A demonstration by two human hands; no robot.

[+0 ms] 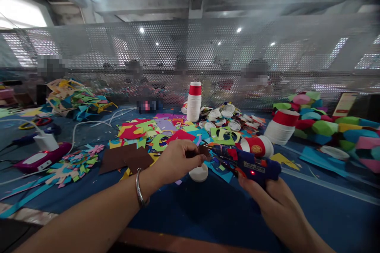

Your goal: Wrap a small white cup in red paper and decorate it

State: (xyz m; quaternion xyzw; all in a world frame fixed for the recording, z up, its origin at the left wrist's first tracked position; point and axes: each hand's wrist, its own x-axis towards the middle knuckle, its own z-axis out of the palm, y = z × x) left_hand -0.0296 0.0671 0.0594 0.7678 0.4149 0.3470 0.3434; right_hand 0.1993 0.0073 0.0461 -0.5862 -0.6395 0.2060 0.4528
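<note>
My left fingers (pixel 194 162), closed, pinch a small brown paper piece (pixel 204 151) at twelve o'clock; my right fingers (pixel 257 193) wrap the blue glue gun (pixel 258 169) at one o'clock. On the desk (pixel 213 211), a white lid (pixel 198 174) lies at the paper's six o'clock.

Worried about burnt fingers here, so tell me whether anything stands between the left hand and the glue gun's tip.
Yes: in this view, the small brown paper pinched in the left hand stands between that hand and the tip of the glue gun. Whether paper and tip touch, I cannot tell.
</note>
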